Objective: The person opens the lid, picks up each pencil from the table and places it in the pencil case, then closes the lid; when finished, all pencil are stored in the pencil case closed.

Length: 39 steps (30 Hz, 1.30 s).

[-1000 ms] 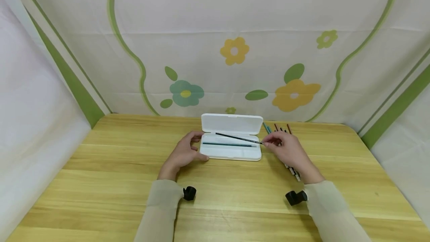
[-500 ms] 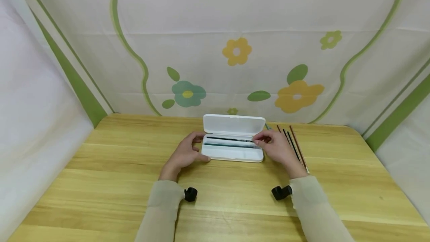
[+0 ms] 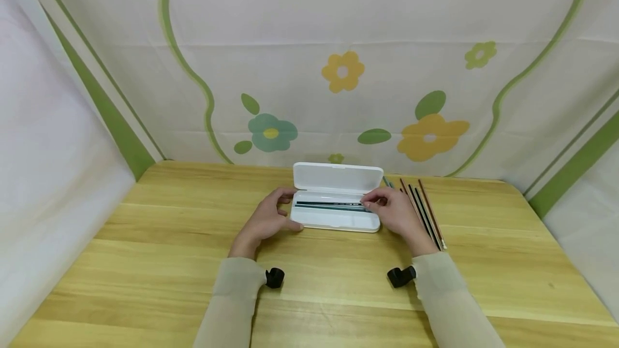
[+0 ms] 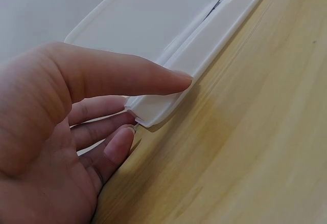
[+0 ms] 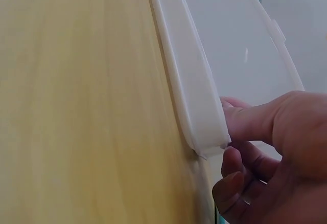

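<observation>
Inside case [image 3: 324,219], black pencil [image 3: 321,203] lengthwise

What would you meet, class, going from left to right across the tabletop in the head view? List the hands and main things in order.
Left hand, open white case, right hand, outermost red-brown pencil.

beige sleeves [image 3: 237,289], black wrist cameras [image 3: 275,278]

The table [image 3: 145,262] is softly lit, with faint shadows cast on it; the wrist views are rendered dimmer, and a glint is caught on the lid [image 5: 235,35].
</observation>
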Tool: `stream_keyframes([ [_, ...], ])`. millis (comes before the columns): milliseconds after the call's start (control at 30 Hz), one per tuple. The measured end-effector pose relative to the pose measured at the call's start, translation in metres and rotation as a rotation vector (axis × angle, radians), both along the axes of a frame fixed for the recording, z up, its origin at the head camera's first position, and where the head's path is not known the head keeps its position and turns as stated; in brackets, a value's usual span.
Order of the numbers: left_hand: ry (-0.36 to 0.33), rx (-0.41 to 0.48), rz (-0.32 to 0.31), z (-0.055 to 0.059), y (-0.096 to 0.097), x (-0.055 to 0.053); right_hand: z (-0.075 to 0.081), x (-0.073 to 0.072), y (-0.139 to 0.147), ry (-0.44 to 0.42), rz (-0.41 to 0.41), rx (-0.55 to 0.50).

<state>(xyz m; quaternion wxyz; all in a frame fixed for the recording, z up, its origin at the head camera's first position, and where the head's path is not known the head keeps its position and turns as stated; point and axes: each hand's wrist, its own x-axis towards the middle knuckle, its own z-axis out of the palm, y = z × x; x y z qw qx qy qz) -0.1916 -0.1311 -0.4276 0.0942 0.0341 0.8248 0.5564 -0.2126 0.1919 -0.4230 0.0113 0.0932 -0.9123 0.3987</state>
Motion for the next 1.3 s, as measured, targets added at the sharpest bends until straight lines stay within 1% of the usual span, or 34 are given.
stream_keyframes([
  [267, 0.008, -0.003, -0.001, -0.001, 0.001, -0.001, -0.002, 0.000, -0.002, 0.023, -0.011, 0.019],
  [600, 0.013, 0.007, -0.006, -0.004, -0.001, -0.002, -0.002, -0.001, -0.004, 0.021, -0.027, 0.042],
  [867, 0.015, 0.010, -0.010, -0.003, -0.001, -0.003, -0.002, -0.002, -0.003, 0.028, -0.035, 0.047],
  [1000, 0.014, 0.012, -0.011, -0.003, -0.001, -0.003, -0.002, -0.001, 0.000, 0.016, -0.030, 0.045],
  [1133, 0.009, 0.015, -0.012, -0.002, -0.001, -0.002, 0.001, 0.000, 0.004, -0.011, -0.019, 0.013],
  [1300, 0.005, 0.008, -0.007, -0.002, 0.000, -0.001, 0.006, 0.002, 0.010, -0.076, -0.005, -0.072],
])
